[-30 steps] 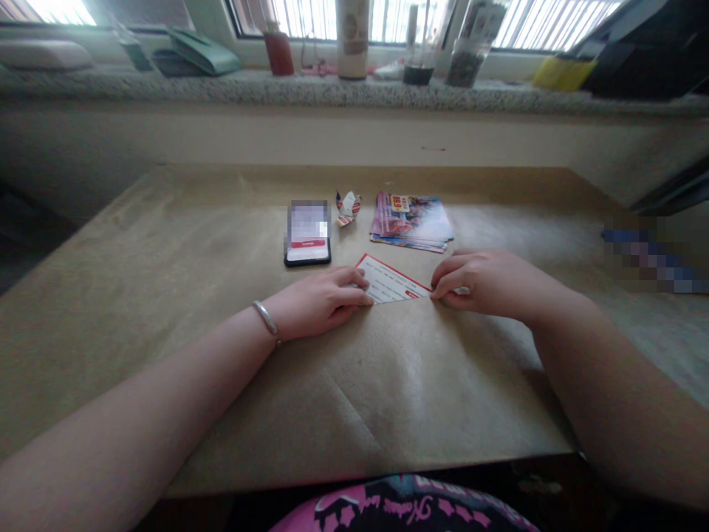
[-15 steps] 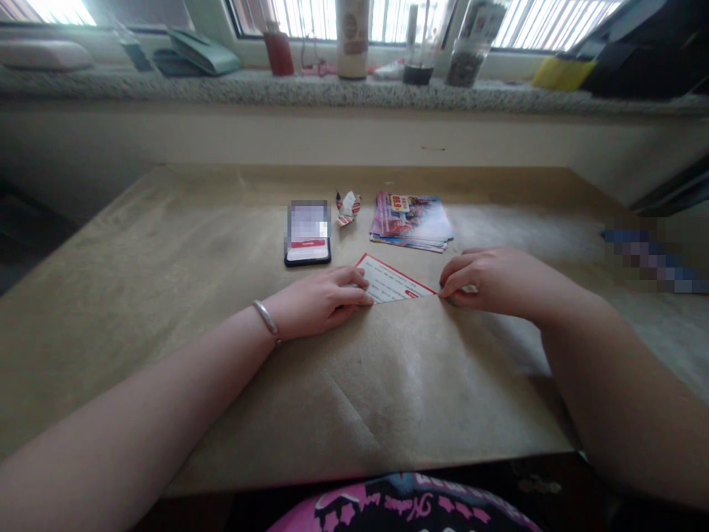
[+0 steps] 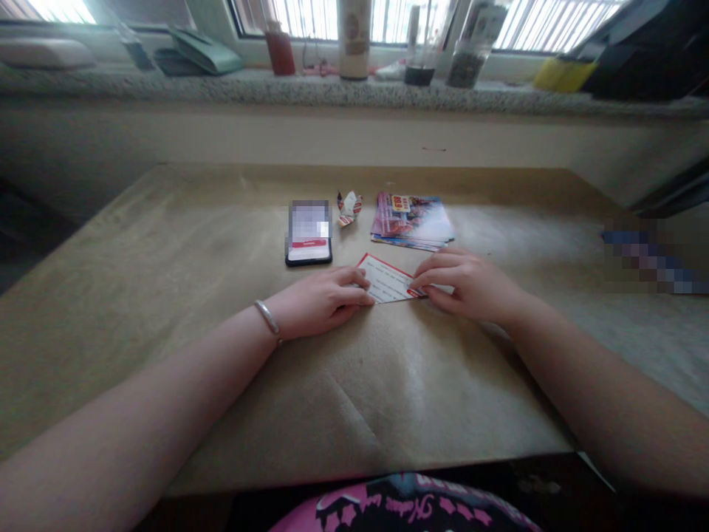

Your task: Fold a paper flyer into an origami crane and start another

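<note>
A white leaflet with a red border [image 3: 385, 278] lies folded on the brown paper-covered table [image 3: 166, 266]. My left hand [image 3: 324, 299], with a silver bracelet on the wrist, presses its curled fingers down on the leaflet's left end. My right hand [image 3: 468, 284] covers the right end, fingertips pinched on the folded edge near the red mark. Behind them lie a stack of colourful leaflets [image 3: 413, 220], a small crumpled folded paper [image 3: 348, 207] and a black phone [image 3: 309, 233] with its screen lit.
A stone windowsill [image 3: 332, 89] runs along the back, holding a red cup [image 3: 278, 50], a tall bottle [image 3: 354, 37], jars, a teal pouch [image 3: 204, 55] and a yellow item [image 3: 562, 74]. A blurred object [image 3: 653, 255] lies at the right table edge.
My right hand has slid left along the leaflet's folded edge, from its right tip to nearer the middle. The left hand has stayed put.
</note>
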Motion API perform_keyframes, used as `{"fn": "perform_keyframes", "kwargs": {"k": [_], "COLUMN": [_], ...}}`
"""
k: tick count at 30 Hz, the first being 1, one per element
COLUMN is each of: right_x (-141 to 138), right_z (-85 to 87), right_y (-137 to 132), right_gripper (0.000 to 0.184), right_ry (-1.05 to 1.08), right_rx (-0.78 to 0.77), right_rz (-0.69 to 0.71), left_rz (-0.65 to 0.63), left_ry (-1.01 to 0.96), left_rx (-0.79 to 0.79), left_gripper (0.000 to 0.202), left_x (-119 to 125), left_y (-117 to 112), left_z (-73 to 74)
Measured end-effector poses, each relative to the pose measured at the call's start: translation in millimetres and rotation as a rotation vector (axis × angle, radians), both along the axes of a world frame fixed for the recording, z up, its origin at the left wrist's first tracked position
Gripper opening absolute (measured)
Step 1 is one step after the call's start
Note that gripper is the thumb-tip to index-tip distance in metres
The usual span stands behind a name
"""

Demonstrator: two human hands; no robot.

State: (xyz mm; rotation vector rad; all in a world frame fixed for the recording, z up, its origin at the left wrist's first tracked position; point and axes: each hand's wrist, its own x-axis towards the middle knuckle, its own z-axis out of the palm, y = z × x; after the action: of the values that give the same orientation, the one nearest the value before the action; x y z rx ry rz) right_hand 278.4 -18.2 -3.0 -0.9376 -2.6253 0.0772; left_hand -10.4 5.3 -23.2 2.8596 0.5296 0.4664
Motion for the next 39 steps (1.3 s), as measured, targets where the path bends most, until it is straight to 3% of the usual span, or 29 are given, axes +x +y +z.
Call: {"fn": "perform_keyframes", "kwargs": {"k": [4, 11, 31, 39], "right_x": [-16.0, -30.7, -33.6, -32.6], "right_z": [-9.2, -13.1, -12.6, -12.7], "right_y": [-3.7, -5.2, -5.3, -5.1], "right_gripper": [0.026, 0.031, 0.033, 0.034], "right_ry": [-0.006, -0.114, -0.183, -0.183], "right_rx": [-0.027, 0.072, 0.088, 0.076], "right_rz": [0.103, 0.114, 0.081, 0.089], "left_rz": [-0.006, 0.001, -0.031, -0.033], "left_ry": [-0.003, 0.017, 0.074, 0.077], "left_rx": [0.006, 0.027, 0.148, 0.116], "left_gripper": [0.026, 0.026, 0.028, 0.028], "left_x": [0.8, 1.2, -0.1, -0.6], "left_y": [-0.3, -0.7, 0.5, -1.5], "left_z": [1.0, 2.5, 7.0, 11.0]}}
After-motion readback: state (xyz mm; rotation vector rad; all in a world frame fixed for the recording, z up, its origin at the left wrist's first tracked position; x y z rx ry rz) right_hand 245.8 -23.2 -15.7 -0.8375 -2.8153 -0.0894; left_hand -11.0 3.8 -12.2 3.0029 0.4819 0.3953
